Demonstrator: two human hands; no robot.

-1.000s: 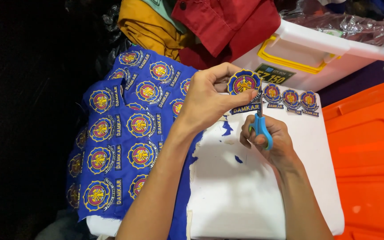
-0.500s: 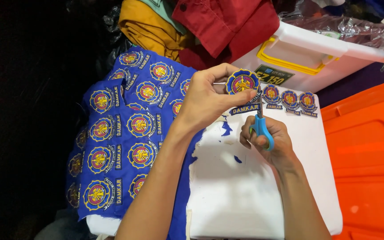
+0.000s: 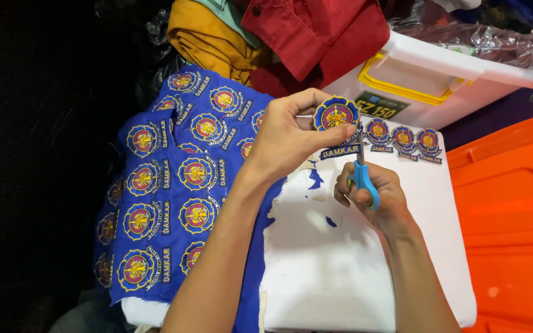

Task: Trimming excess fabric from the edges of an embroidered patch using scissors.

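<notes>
underneath, white foam board beside orange lid.

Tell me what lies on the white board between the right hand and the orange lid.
In the head view, between the right hand and the orange lid the white board is bare; the cut badges lie farther up.

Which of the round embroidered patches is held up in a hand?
The round patch pinched by the left hand, above the scissors; three cut patches lie on the white board.

a single head-worn view looks steeply down, close over a white board at lap height.
</notes>
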